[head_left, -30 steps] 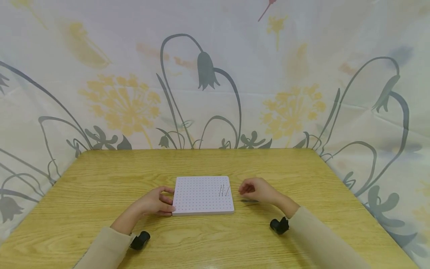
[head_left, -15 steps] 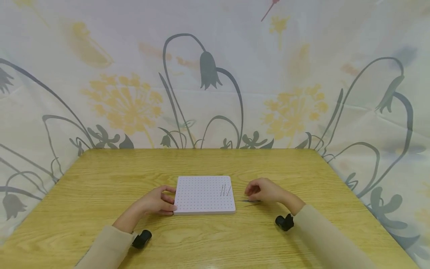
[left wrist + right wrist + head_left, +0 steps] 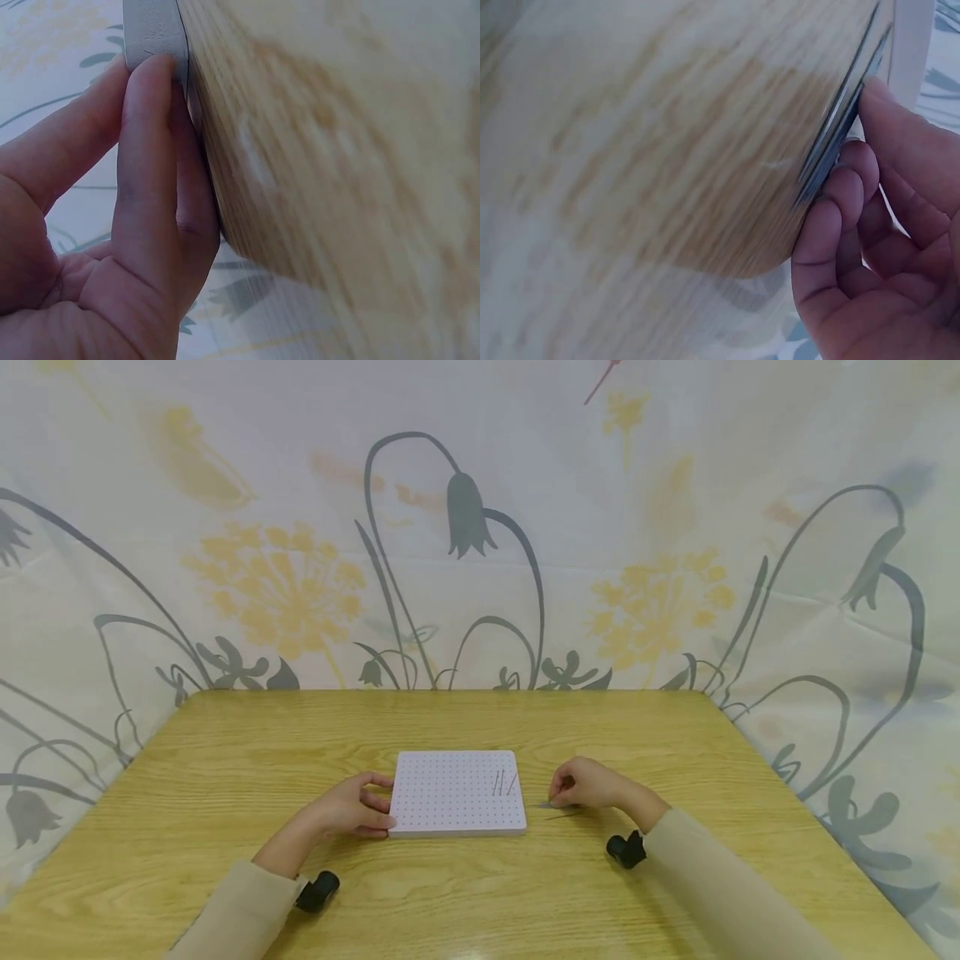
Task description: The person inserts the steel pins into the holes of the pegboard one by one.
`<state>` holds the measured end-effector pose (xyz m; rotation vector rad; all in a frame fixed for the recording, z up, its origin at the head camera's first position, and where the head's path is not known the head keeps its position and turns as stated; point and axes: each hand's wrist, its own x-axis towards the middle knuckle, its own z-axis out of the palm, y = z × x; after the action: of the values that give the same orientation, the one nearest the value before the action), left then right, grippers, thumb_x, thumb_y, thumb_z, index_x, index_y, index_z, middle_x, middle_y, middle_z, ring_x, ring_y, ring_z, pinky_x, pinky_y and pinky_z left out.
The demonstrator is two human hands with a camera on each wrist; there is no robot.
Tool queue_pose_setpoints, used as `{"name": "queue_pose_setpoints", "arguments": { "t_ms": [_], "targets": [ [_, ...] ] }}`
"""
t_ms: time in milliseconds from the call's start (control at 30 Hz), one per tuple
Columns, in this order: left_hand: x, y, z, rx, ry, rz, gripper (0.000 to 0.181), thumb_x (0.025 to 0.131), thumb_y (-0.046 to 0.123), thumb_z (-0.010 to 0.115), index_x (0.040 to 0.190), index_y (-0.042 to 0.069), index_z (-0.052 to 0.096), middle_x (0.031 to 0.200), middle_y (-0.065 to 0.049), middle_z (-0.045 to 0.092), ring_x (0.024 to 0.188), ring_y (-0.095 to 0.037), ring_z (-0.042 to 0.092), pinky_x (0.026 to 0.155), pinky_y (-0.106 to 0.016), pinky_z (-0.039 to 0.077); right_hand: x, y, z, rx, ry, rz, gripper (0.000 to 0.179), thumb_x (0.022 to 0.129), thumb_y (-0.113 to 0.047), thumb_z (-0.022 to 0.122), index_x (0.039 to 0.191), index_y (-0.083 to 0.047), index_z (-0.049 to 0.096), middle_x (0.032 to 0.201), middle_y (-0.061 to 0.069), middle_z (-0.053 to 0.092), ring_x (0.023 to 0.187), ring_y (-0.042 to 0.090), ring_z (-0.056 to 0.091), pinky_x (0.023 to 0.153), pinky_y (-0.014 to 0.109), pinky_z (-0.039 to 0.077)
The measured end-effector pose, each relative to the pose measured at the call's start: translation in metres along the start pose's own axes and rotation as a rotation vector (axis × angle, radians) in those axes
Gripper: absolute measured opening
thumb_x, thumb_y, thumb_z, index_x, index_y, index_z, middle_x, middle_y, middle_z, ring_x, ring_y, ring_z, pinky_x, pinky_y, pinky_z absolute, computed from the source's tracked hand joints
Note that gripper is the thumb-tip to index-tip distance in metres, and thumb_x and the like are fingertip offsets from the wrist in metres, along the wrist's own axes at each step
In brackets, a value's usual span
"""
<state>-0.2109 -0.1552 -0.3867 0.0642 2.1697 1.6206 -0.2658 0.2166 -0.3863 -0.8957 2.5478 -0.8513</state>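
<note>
A white pegboard (image 3: 457, 793) with rows of small holes lies flat on the table. Three thin, needle-like metal sticks (image 3: 501, 783) show at its right side. My left hand (image 3: 351, 808) holds the board's left edge, its thumb at the near corner; the left wrist view shows fingertips (image 3: 154, 71) against the board's side (image 3: 154, 30). To the right of the board, my right hand (image 3: 588, 783) reaches down over several loose metal sticks (image 3: 558, 808). In the right wrist view its thumb (image 3: 881, 94) and curled fingers touch these dark sticks (image 3: 844, 112), with a gap between thumb and forefinger.
The wood-grain table (image 3: 450, 893) spreads around the board on all sides. A floral-patterned cloth (image 3: 480, 527) hangs behind the table's far edge. A small black camera sits on each wrist, on the left (image 3: 318, 892) and on the right (image 3: 626, 850).
My right hand has moved right, away from the board's edge, then lowered its fingertips onto the loose sticks. The left hand has stayed at the board, which has hardly moved.
</note>
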Motion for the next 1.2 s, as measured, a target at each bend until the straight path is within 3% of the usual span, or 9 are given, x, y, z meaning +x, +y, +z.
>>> {"name": "queue_pose_setpoints", "arguments": {
  "t_ms": [567, 900, 1067, 1200],
  "targets": [
    [0.002, 0.003, -0.002, 0.021, 0.004, 0.003, 0.057, 0.079, -0.01, 0.067, 0.128, -0.009, 0.038, 0.096, -0.02, 0.053, 0.076, -0.021, 0.06, 0.07, -0.036, 0.056, 0.002, 0.003, -0.002, -0.044, -0.058, -0.049, 0.009, 0.092, -0.007, 0.058, 0.085, -0.004, 0.063, 0.078, -0.004, 0.058, 0.066, 0.006, 0.046, 0.061, 0.023, 0.044],
    [0.002, 0.001, -0.001, 0.013, 0.005, -0.005, 0.057, 0.079, -0.011, 0.067, 0.127, -0.009, 0.037, 0.097, -0.02, 0.053, 0.076, -0.021, 0.06, 0.07, -0.036, 0.057, 0.0, 0.0, 0.001, 0.016, 0.03, -0.078, 0.008, 0.095, -0.008, 0.052, 0.09, -0.003, 0.055, 0.076, -0.001, 0.056, 0.067, 0.008, 0.048, 0.059, 0.023, 0.045],
    [0.002, 0.0, 0.0, 0.012, 0.003, -0.006, 0.057, 0.079, -0.011, 0.067, 0.128, -0.009, 0.038, 0.097, -0.02, 0.053, 0.076, -0.021, 0.061, 0.07, -0.036, 0.057, 0.002, -0.005, 0.001, 0.031, 0.113, -0.1, 0.006, 0.092, -0.006, 0.058, 0.093, 0.0, 0.061, 0.083, 0.002, 0.062, 0.074, 0.01, 0.058, 0.066, 0.024, 0.051],
    [0.001, 0.0, 0.0, -0.001, -0.017, 0.007, 0.057, 0.079, -0.011, 0.067, 0.128, -0.01, 0.036, 0.097, -0.02, 0.054, 0.077, -0.021, 0.061, 0.07, -0.036, 0.056, 0.003, -0.008, 0.004, 0.095, 0.134, -0.114, 0.007, 0.09, -0.004, 0.06, 0.093, 0.002, 0.062, 0.086, 0.008, 0.065, 0.076, 0.017, 0.063, 0.067, 0.025, 0.054]
  ]
}}
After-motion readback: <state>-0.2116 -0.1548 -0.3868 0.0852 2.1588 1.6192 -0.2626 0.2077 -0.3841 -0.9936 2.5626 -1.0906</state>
